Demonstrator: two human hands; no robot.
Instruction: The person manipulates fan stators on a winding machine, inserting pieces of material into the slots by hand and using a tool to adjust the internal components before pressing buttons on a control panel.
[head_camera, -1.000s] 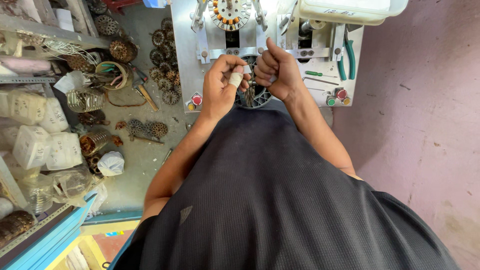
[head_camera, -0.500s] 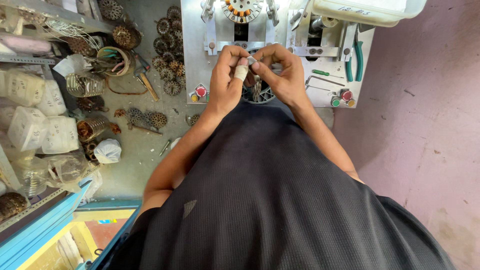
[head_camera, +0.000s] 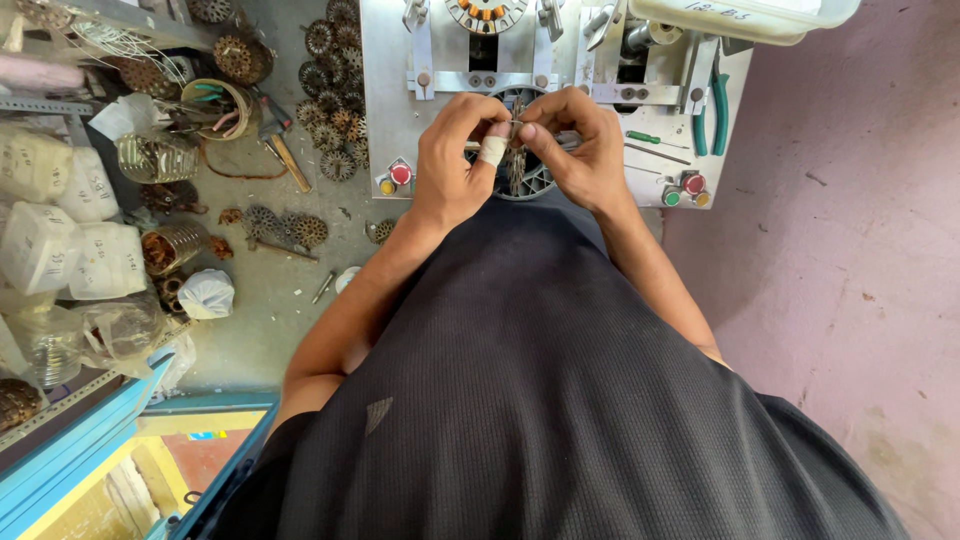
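l hand (head_camera: 452, 165) & r hand (head_camera: 580, 150) pinched fingertip-to-fingertip (l thumb taped) over stator ring (head_camera: 520, 180).

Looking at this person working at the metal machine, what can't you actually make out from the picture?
- The small piece pinched between the left hand and right hand: too small, covered by fingertips.
- The toothed ring under the hands: mostly hidden by them.
- The round part atop the machine panel: cut off by the top edge.
- The person's lower body: hidden by the dark shirt.

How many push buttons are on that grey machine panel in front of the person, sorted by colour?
Red buttons: 2, one left, one right
Yellow button: 1
Green button: 1
Orange button: 1
Total: 5, all on the machine panel.
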